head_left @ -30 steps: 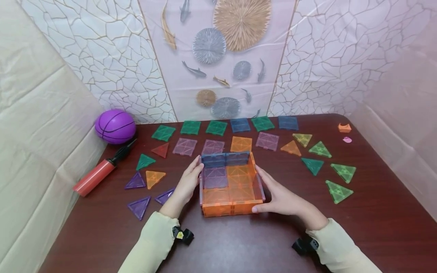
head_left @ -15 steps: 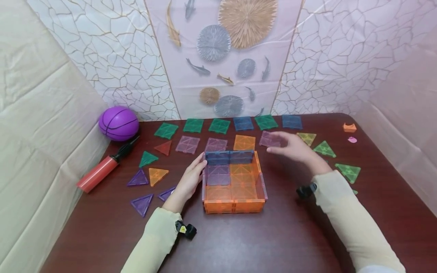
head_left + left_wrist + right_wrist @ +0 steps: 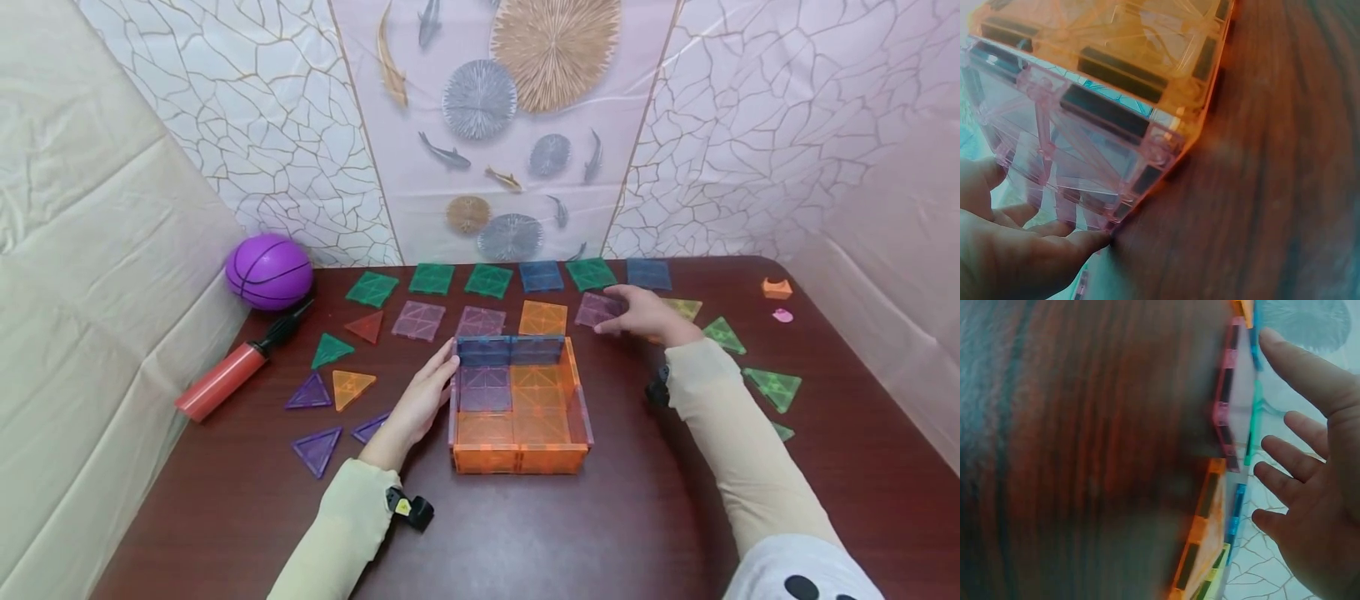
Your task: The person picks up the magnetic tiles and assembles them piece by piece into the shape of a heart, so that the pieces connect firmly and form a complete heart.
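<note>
An open-topped box of see-through magnetic tiles (image 3: 517, 459) stands on the table, its front orange, its back blue and its left side pink. My left hand (image 3: 416, 407) rests against that left side; in the left wrist view its fingertips touch the pink wall (image 3: 1085, 150) from outside, not curled round it. My right hand (image 3: 648, 315) is at the back right, over the right part of a flat pink square tile (image 3: 595, 310). In the right wrist view the thumb and fingers are spread, apart from the pink tile (image 3: 1227, 381), holding nothing.
Green and blue square tiles (image 3: 431, 279) line the table's back edge. Triangle tiles (image 3: 317, 451) lie to the left, green ones (image 3: 775, 388) to the right. A purple ball (image 3: 268, 272) and a red hand pump (image 3: 225, 383) are at the far left.
My right hand has let go of the box's right side and moved to the back right, to the pink square tile. The left hand has stayed at the box's left side.
</note>
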Action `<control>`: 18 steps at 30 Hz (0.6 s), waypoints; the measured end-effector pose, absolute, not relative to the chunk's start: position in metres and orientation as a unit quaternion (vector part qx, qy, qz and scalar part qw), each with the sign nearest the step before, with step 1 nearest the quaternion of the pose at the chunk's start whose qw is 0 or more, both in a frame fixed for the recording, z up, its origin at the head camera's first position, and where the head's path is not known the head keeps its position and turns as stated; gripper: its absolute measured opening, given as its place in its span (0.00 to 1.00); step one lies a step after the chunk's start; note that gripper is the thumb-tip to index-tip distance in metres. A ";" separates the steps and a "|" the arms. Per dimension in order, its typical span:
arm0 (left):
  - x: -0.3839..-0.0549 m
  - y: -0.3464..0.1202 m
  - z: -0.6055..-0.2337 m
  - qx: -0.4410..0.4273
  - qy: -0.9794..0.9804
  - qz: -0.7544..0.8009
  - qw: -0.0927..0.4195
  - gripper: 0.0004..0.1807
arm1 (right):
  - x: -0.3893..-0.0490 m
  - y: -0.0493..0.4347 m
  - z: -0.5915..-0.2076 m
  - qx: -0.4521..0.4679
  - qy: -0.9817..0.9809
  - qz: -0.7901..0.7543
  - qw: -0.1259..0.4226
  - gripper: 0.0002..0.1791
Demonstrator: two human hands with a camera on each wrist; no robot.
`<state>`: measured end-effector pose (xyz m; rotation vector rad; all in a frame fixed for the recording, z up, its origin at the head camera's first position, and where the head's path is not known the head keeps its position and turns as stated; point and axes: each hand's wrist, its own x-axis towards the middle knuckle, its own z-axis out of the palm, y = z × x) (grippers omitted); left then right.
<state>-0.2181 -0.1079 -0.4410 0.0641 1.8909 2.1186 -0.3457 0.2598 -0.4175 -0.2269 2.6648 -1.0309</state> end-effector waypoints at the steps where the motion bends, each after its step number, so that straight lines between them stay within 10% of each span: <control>1: -0.218 -0.108 -0.441 0.024 0.659 0.736 0.150 0.32 | -0.347 0.260 -0.420 -0.085 0.927 -0.340 0.136 0.49; 18: -0.219 -0.111 -0.443 0.029 0.661 0.732 0.162 0.31 | -0.352 0.264 -0.433 -0.125 0.955 -0.259 0.079 0.39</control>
